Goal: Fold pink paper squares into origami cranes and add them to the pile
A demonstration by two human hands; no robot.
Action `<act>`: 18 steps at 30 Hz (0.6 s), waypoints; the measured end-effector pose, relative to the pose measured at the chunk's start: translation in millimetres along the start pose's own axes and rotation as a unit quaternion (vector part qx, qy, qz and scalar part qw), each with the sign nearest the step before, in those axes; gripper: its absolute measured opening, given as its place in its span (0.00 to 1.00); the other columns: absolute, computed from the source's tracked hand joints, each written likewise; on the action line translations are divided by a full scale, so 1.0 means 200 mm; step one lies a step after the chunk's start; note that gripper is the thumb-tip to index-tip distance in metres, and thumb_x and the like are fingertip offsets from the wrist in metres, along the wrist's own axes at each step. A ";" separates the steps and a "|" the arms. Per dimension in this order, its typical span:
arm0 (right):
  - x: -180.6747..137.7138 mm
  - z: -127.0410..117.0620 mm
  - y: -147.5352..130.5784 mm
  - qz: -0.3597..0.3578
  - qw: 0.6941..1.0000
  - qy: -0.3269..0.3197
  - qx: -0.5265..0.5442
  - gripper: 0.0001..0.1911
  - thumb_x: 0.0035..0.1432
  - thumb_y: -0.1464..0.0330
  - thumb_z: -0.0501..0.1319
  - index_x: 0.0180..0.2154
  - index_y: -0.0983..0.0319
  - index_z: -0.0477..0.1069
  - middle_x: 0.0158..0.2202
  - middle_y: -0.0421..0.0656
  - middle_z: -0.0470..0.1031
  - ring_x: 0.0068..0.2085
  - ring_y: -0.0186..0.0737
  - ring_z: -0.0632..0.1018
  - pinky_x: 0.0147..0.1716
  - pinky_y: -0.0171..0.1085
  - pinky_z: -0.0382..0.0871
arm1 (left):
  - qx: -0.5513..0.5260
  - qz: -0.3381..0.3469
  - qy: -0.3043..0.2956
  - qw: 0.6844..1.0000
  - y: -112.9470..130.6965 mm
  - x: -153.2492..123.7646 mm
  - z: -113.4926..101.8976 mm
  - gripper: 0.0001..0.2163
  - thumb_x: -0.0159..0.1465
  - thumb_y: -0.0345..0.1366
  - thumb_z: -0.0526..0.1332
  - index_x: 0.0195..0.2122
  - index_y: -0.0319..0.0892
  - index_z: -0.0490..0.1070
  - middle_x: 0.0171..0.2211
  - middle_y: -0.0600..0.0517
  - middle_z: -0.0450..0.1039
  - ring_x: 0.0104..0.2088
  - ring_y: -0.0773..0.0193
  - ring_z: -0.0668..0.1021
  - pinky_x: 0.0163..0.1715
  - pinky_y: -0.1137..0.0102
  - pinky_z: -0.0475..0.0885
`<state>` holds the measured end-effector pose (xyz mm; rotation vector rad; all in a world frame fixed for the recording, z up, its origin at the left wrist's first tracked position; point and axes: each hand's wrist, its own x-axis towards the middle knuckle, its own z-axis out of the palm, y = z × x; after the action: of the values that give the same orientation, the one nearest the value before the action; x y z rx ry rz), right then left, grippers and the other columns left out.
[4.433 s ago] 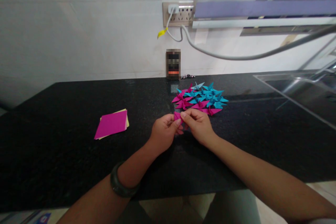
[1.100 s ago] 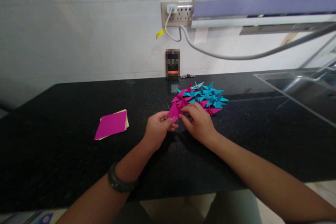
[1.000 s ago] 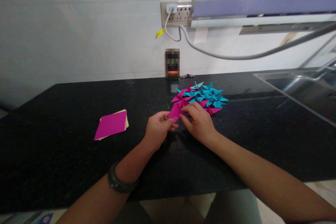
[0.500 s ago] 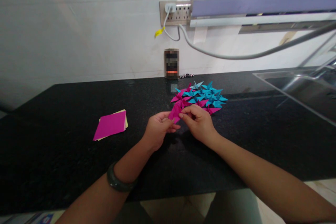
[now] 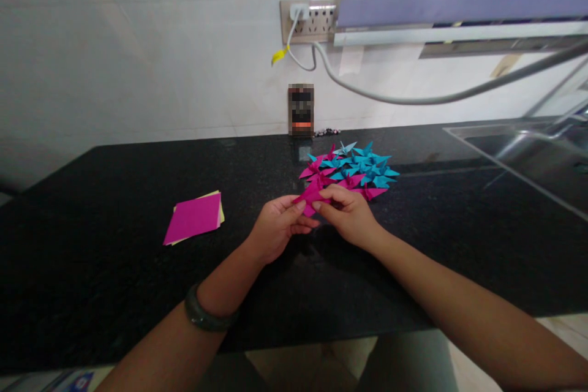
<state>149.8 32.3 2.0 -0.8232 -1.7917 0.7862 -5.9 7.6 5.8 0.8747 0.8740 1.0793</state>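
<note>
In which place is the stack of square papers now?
In the head view, the stack of square papers lies on the black countertop, left of the left hand.

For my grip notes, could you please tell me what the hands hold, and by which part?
Folded pink paper: the left hand holds its left side, the right hand its right.

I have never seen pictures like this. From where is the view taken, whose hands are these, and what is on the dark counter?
There is no machine here: these are one person's bare hands. The camera is worn on that person's head and looks forward and down, so the arms enter from below. The left hand and right hand together hold a folded pink paper. Just beyond, on the counter, lie pink and blue cranes. To the left is a stack of square sheets, pink on top.
</note>
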 end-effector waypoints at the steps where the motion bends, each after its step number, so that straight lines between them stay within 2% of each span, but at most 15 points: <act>1: 0.00 0.00 0.00 -0.009 1.000 0.001 0.006 0.06 0.52 0.73 0.58 0.31 0.60 0.73 0.27 0.40 0.69 0.29 0.33 0.70 0.30 0.35 0.64 | -0.015 0.001 -0.014 1.000 0.00 0.00 -0.01 0.11 0.52 0.36 0.65 0.34 0.37 0.72 0.26 0.50 0.76 0.25 0.67 0.79 0.23 0.78 0.72; 4: 0.01 -0.02 0.01 -0.057 0.998 0.005 -0.027 0.08 0.50 0.75 0.58 0.29 0.58 0.74 0.25 0.39 0.66 0.30 0.34 0.68 0.30 0.35 0.63 | -0.040 0.009 -0.040 0.998 0.01 0.00 -0.02 0.12 0.53 0.37 0.64 0.37 0.37 0.73 0.30 0.49 0.77 0.29 0.67 0.79 0.26 0.78 0.73; 7: 0.00 -0.02 0.02 -0.087 0.994 0.001 -0.064 0.11 0.50 0.77 0.57 0.29 0.57 0.75 0.27 0.40 0.64 0.31 0.34 0.68 0.30 0.35 0.63 | -0.043 0.012 -0.045 0.998 0.01 0.00 -0.02 0.14 0.54 0.37 0.63 0.41 0.37 0.73 0.29 0.48 0.78 0.29 0.67 0.79 0.29 0.76 0.74; 14: -0.01 -0.02 0.00 -0.124 0.985 -0.057 -0.109 0.12 0.51 0.77 0.55 0.32 0.58 0.75 0.28 0.40 0.60 0.31 0.33 0.66 0.29 0.34 0.62 | -0.009 -0.002 0.016 1.000 0.00 0.01 -0.01 0.10 0.50 0.31 0.63 0.35 0.37 0.74 0.23 0.52 0.76 0.22 0.70 0.76 0.24 0.77 0.72; 18: -0.01 -0.02 -0.04 -0.105 0.984 -0.075 -0.126 0.11 0.53 0.74 0.54 0.31 0.61 0.75 0.28 0.41 0.60 0.33 0.35 0.66 0.30 0.36 0.63 | -0.005 0.004 0.041 0.999 -0.01 0.01 0.00 0.11 0.49 0.31 0.63 0.35 0.36 0.75 0.24 0.52 0.76 0.22 0.71 0.75 0.24 0.76 0.71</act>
<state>153.2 27.3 8.5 -0.7353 -2.1040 0.5023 -5.2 9.8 4.4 0.8304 0.9332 1.1319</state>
